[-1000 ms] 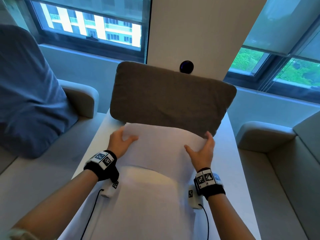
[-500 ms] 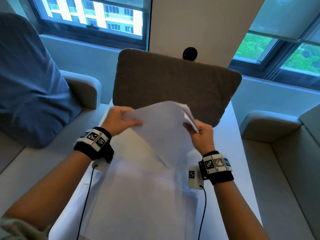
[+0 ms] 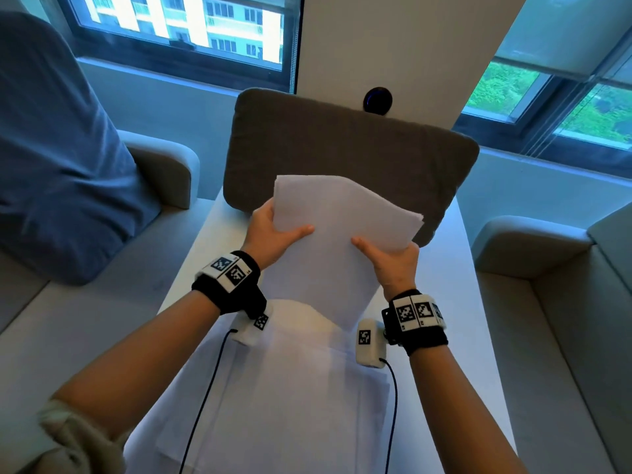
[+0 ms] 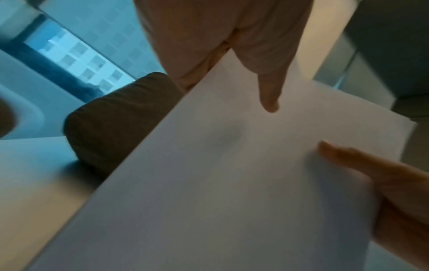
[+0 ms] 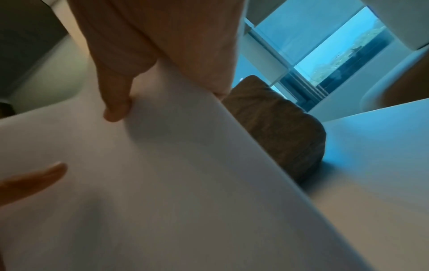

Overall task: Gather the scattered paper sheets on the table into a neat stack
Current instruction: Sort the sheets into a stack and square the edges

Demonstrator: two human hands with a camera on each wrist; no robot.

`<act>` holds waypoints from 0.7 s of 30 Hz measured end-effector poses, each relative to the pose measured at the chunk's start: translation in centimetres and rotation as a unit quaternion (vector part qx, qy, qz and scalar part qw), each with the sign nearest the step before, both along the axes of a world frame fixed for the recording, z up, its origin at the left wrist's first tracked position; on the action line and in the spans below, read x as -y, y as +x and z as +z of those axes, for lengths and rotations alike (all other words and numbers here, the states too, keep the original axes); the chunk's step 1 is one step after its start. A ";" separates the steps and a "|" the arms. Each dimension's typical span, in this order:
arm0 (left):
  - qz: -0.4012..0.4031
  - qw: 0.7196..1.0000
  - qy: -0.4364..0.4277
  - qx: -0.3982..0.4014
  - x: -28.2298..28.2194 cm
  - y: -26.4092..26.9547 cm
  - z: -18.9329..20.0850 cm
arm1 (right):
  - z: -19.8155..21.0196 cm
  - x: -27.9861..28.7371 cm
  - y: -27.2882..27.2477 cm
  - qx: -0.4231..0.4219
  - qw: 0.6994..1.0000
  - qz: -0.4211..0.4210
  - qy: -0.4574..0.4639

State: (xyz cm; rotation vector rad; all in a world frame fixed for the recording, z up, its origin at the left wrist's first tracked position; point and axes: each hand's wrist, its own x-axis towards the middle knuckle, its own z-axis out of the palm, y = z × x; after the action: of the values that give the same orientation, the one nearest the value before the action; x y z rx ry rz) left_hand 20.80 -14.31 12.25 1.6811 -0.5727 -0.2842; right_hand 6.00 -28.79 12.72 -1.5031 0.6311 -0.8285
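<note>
A small bundle of white paper sheets [image 3: 337, 230] is held up off the white table [image 3: 455, 282], tilted, its lower corner touching the papers below. My left hand [image 3: 273, 236] grips its left edge, thumb on top [image 4: 269, 95]. My right hand [image 3: 390, 258] grips its right side, thumb across the front [image 5: 116, 104]. The fingers of both hands are hidden behind the sheets. More white sheets [image 3: 294, 398] lie overlapped and askew on the table under my wrists. The bundle [image 4: 232, 174] fills both wrist views [image 5: 162, 183].
A brown cushion [image 3: 342, 155] leans upright at the table's far end, just behind the held sheets. Grey sofa seats [image 3: 547, 336] flank the table on both sides. A blue pillow [image 3: 61, 159] rests on the left sofa. Black cables [image 3: 205, 398] trail from my wrists over the lying papers.
A second ago both hands lay flat on sheets on the table. They gathered and lifted them; the loose, fanned sheets are now squared into one tilted bundle held in both hands.
</note>
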 end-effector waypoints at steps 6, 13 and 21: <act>0.011 0.984 -0.105 0.142 0.0 0.3 1.6 | 1.3 0.7 0.5 0.047 0.996 -0.049 -0.054; 0.011 0.971 0.056 0.233 -0.4 1.2 1.3 | -0.5 0.5 0.7 0.004 0.968 -0.079 -0.237; 0.055 0.970 -0.054 0.230 -1.2 1.8 1.5 | -0.1 0.2 1.1 -0.022 0.942 -0.057 -0.330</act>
State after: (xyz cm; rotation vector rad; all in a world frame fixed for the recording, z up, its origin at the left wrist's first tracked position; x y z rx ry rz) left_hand 22.63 -13.12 13.73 1.6711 -0.8165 0.2222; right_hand 7.14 -28.98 12.61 -2.1068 0.4954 -1.1704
